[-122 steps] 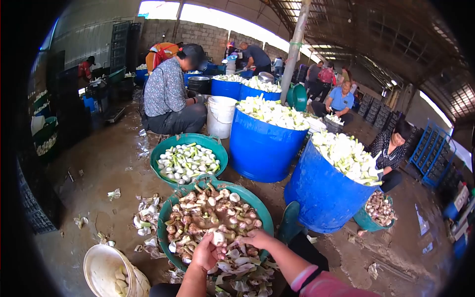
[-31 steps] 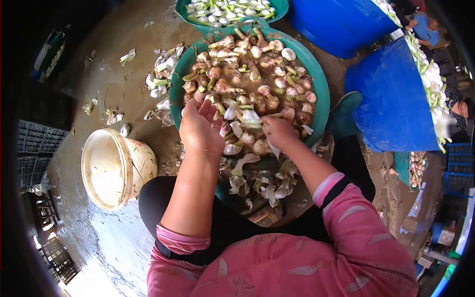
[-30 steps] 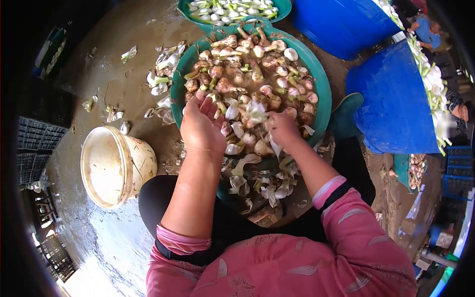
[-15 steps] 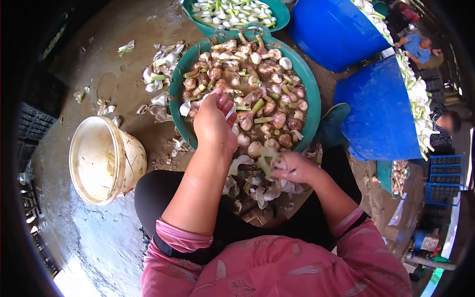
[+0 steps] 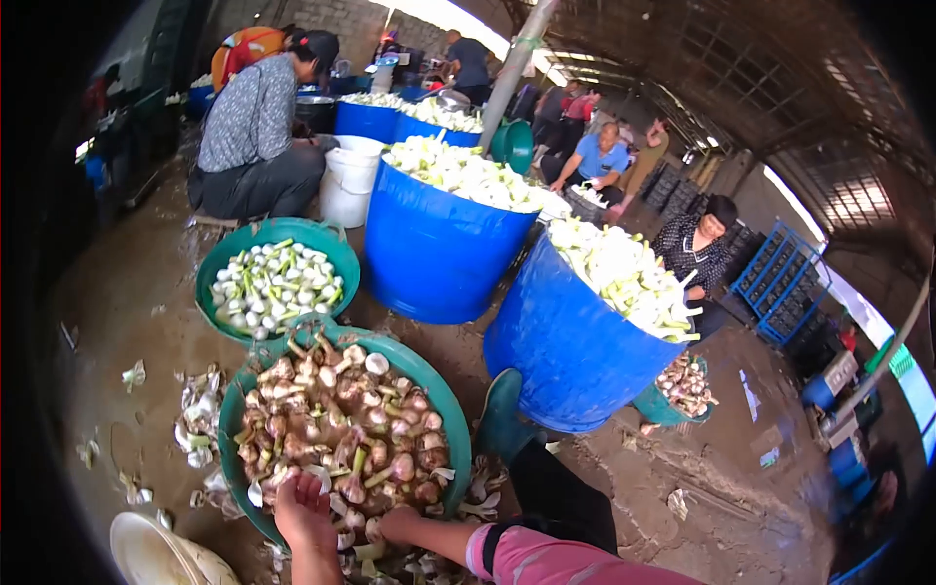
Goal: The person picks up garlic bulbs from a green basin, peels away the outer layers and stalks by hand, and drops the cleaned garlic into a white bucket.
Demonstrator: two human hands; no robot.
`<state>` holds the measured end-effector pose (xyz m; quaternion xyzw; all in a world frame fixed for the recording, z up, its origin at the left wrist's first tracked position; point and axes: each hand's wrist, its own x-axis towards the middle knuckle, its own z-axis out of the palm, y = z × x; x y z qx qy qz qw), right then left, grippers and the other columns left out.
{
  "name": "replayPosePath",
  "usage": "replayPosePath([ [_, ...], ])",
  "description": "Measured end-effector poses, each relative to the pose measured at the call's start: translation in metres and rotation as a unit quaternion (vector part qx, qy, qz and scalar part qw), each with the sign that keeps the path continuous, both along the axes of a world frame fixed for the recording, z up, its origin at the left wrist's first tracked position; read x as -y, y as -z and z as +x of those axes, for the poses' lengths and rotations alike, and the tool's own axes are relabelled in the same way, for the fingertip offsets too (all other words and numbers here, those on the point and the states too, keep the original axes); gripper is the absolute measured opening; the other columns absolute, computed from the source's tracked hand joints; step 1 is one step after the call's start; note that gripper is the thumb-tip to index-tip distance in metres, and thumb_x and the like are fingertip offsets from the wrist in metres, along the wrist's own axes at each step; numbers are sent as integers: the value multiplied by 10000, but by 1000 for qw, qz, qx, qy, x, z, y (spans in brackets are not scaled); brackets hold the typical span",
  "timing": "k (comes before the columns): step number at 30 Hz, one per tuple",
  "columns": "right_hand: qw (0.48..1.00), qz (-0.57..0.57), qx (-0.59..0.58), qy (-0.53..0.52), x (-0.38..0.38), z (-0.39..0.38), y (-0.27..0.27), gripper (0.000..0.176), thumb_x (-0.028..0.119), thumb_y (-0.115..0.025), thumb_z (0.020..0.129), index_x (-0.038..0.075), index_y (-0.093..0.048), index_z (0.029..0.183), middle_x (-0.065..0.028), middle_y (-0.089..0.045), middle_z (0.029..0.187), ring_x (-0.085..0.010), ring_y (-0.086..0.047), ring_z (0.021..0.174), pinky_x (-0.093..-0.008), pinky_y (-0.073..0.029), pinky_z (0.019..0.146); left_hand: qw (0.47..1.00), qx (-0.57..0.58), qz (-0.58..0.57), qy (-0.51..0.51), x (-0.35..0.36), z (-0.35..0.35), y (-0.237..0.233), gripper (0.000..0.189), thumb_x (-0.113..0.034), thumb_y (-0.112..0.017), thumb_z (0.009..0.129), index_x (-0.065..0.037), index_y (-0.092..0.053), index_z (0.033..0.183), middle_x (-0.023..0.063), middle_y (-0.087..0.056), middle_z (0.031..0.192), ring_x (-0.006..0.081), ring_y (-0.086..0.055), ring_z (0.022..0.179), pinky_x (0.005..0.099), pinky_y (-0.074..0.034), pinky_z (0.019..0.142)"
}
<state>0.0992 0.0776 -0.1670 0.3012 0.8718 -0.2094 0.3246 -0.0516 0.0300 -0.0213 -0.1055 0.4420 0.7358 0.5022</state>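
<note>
A green tub [image 5: 456, 414] in front of me holds muddy water and many unpeeled garlic bulbs [image 5: 400, 466] with cut stems. Over its near left part is my left hand [image 5: 304, 507], palm up with fingers curled. Something white shows beside those fingers, too small to make out. My right hand [image 5: 398, 525] reaches down at the tub's near rim, close to a garlic bulb [image 5: 374, 528]. Its fingers are mostly hidden, so I cannot see whether they grip anything. Loose garlic skins lie beneath my hands.
Behind the tub stands a green basin [image 5: 349, 261] of peeled garlic. Large blue tubs [image 5: 439, 249] heaped with stemmed garlic rise ahead and right. A white bucket [image 5: 146, 546] is at lower left. A person in patterned clothing [image 5: 255, 122] crouches nearby; others sit farther back.
My view has swung up and to the right, showing more of the shed and people. The right hand has moved from the skins between my legs to the tub's near rim.
</note>
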Motion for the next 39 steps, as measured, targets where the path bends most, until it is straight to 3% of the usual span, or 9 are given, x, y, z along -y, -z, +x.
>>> replayPosePath([
  [1, 1000, 7, -8, 5, -6, 6, -8, 254, 129, -421, 768, 75, -628, 905, -111, -613, 914, -298, -568, 880, -490, -413, 749, 999, 6, 31, 28, -2, -5, 10, 195, -266, -463, 790, -138, -544, 913, -47, -543, 779, 96, -492, 704, 263, -358, 642],
  [4, 934, 64, -71, 345, -29, 16, 5, 224, 152, -437, 765, 55, -620, 851, -145, -602, 908, -295, -571, 864, -432, -444, 700, 1000, 14, 5, 28, -9, -3, 12, 181, -269, -474, 780, -166, -546, 910, -56, -540, 770, 100, -493, 697, 280, -360, 651],
  [9, 938, 21, -183, 293, -29, 20, 5, 232, 199, -422, 797, 14, -555, 836, -195, -568, 877, -350, -546, 832, -402, -433, 688, 998, 22, -33, 54, -11, 10, 22, 210, -292, -481, 769, -155, -544, 914, -31, -537, 763, 115, -477, 653, 293, -360, 617],
  [12, 879, 133, -337, 309, -18, 18, -94, 228, 211, -454, 788, 3, -500, 869, -205, -539, 864, -359, -531, 811, -409, -426, 666, 983, 80, -80, 144, -7, 12, 29, 300, -397, -440, 794, -135, -541, 900, -2, -533, 728, 132, -461, 596, 305, -359, 555],
  [15, 880, 162, -417, 161, -8, 28, -144, 208, 138, -481, 766, 16, -486, 934, -166, -514, 955, -330, -480, 934, -418, -406, 716, 914, 149, -10, 376, -1, 29, 2, 555, -591, -279, 805, -103, -528, 899, 27, -523, 624, 146, -440, 500, 294, -356, 478],
  [18, 847, 243, -457, 118, 1, 41, -162, 309, 133, -470, 790, 2, -476, 1071, -196, -469, 1122, -319, -446, 1040, -370, -399, 826, 912, 113, 54, 391, 3, 35, -6, 342, -409, -365, 859, -122, -515, 971, 14, -569, 802, 141, -524, 647, 221, -430, 508],
  [20, 776, 44, -566, 275, 2, 47, -170, 319, 179, -471, 813, -16, -481, 1065, -201, -439, 1170, -338, -448, 1044, -359, -395, 849, 928, 0, 92, 362, 11, 46, -12, 302, -355, -393, 860, -122, -470, 1037, 30, -567, 842, 146, -536, 660, 229, -444, 515],
  [25, 860, 188, -413, 234, 21, 44, -202, 227, 249, -446, 823, 49, -539, 877, -175, -535, 668, -349, -534, 659, -441, -406, 562, 937, -168, 143, 270, 22, 57, -12, 363, -145, -511, 831, -77, -393, 1167, 57, -567, 922, 139, -577, 659, 216, -490, 490],
  [39, 873, 285, -322, 229, 39, 22, -212, 75, 132, -521, 650, 68, -539, 684, -138, -565, 660, -336, -551, 620, -456, -416, 560, 874, -377, 147, 270, 36, 48, -22, 370, -176, -513, 837, -34, -393, 1157, 39, -574, 813, 98, -540, 578, 201, -447, 477],
])
